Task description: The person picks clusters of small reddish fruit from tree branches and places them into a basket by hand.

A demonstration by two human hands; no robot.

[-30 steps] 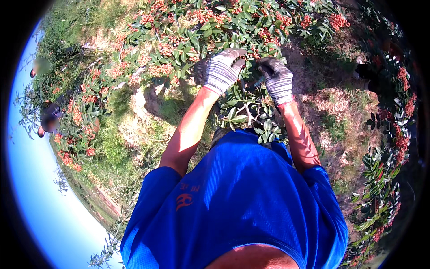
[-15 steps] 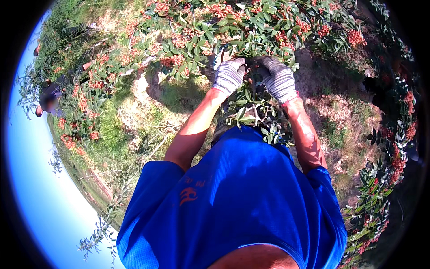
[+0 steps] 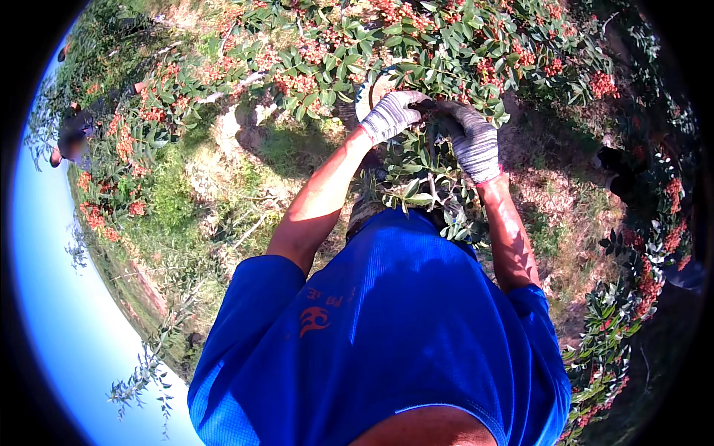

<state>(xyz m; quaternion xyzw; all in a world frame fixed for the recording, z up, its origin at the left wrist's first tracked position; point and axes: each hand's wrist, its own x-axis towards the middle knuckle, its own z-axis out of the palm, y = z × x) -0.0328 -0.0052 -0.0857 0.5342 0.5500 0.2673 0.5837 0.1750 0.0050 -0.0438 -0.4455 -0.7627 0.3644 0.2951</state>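
Note:
My left hand [image 3: 393,116], in a grey-and-white striped glove with dark fingers, reaches into a leafy branch bearing clusters of small red berries [image 3: 398,15]. Its fingertips are pressed together among the leaves. My right hand [image 3: 474,143], gloved alike, is bent toward it from the other side, fingers curled and partly lost in shade. The two sets of fingertips nearly meet. Whatever they pinch is hidden. Just beyond my left hand shows part of a round, pale-rimmed container [image 3: 364,100]. Green leaves [image 3: 413,189] hang below the hands, close to my shirt.
More berry-laden branches [image 3: 297,82] spread across the far side and down the right edge [image 3: 647,290]. Dry ground with grass [image 3: 290,152] lies beneath. Another person [image 3: 74,141] is at the far left among bushes, blurred. A thin leafy twig [image 3: 141,383] stands out against the sky.
Both hands have shifted slightly right, the right hand also a little nearer to me. More of the round container shows beyond my left hand. The view has turned slightly.

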